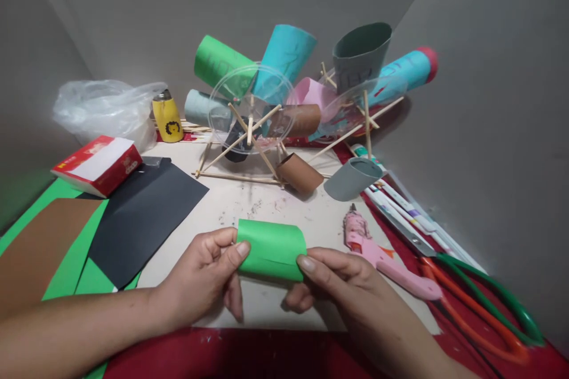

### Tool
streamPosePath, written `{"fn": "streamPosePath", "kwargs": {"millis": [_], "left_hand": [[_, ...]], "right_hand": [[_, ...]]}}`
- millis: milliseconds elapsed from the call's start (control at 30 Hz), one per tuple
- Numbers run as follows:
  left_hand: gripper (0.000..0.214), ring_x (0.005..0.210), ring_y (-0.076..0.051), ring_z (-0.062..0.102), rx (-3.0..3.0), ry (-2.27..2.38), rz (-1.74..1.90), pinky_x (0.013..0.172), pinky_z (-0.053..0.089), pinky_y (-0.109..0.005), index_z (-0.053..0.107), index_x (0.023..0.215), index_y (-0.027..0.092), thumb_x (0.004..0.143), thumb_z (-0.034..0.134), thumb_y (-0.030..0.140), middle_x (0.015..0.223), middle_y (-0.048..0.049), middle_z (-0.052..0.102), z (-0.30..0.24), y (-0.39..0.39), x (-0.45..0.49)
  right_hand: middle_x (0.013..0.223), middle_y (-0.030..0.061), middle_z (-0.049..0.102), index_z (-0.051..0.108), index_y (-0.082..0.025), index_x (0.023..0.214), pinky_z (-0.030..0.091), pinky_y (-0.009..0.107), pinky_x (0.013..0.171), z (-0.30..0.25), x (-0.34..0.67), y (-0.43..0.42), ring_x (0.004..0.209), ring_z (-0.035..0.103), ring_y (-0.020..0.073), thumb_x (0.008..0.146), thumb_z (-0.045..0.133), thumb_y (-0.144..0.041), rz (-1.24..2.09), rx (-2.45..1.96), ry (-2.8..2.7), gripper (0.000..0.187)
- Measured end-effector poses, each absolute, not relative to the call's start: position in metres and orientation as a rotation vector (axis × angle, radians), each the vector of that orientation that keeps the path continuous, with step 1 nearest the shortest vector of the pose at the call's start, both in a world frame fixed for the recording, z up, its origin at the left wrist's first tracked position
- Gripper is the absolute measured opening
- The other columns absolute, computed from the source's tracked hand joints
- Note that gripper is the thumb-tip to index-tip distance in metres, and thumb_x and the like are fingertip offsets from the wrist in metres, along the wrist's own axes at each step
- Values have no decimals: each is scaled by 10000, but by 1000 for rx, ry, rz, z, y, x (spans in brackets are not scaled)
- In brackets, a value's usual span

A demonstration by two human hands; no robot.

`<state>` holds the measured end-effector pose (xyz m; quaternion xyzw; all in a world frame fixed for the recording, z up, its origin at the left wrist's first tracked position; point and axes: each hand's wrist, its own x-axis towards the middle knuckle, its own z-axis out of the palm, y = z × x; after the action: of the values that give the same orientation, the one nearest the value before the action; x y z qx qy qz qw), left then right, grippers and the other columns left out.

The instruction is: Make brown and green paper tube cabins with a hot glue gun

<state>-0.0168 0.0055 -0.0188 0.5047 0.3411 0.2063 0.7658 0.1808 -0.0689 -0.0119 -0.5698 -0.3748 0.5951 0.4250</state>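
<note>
A short green paper tube (pixel 272 249) lies sideways between my two hands, just above the pale board (pixel 258 204). My left hand (pixel 217 266) pinches its left end, thumb in front. At the other end my right hand (pixel 333 278) grips the rim between thumb and fingers. Behind the tube stands a wheel model of wooden sticks and a clear plastic disc (pixel 252 108), with coloured paper tubes around it. A brown tube (pixel 300 174) and a grey-blue tube (pixel 353 179) sit low at its front right. The inside of the green tube is hidden.
A pink glue gun (pixel 386 263) and large scissors (pixel 480 302) with orange and green handles lie at right beside several markers (pixel 404 207). Black paper (pixel 144 219), a red box (pixel 98 163), a plastic bag (pixel 109 109) and a yellow lighter holder (pixel 168 118) are at left.
</note>
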Motion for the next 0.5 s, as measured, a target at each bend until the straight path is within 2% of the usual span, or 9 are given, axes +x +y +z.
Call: {"fn": "streamPosePath", "kwargs": {"millis": [100,233,400,500], "left_hand": [[345,354,-82,535,1085,728,429,381,352,-127,608,964,131,870,582,461,431,30,580,-20,7,-17],[300,401,-76,567,1079,711,429,426,393,-133,621,973,134,833,655,397,512,24,616,-21,5,-18],[338,418,-105,591,1057,678,462,446,422,-157,598,880,123,825,642,454,489,-16,632,-23,6,-17],[393,454,-130,617,1009,640,487,449,444,-178,588,874,122,799,647,503,555,-63,679,-25,8,-16]], "right_hand": [[565,31,691,673,-167,680,454,236,590,-13,183,-68,531,590,125,828,620,-506,1499,-1405,-929,374],[584,51,699,686,-160,736,464,252,579,-14,183,-66,541,610,148,805,622,-548,1500,-1435,-876,399],[605,69,711,701,-153,783,476,258,587,-15,182,-66,547,611,153,814,624,-530,1485,-1424,-897,386],[619,75,715,707,-156,734,480,262,589,-17,183,-66,556,610,158,820,621,-519,1424,-1459,-935,383]]}}
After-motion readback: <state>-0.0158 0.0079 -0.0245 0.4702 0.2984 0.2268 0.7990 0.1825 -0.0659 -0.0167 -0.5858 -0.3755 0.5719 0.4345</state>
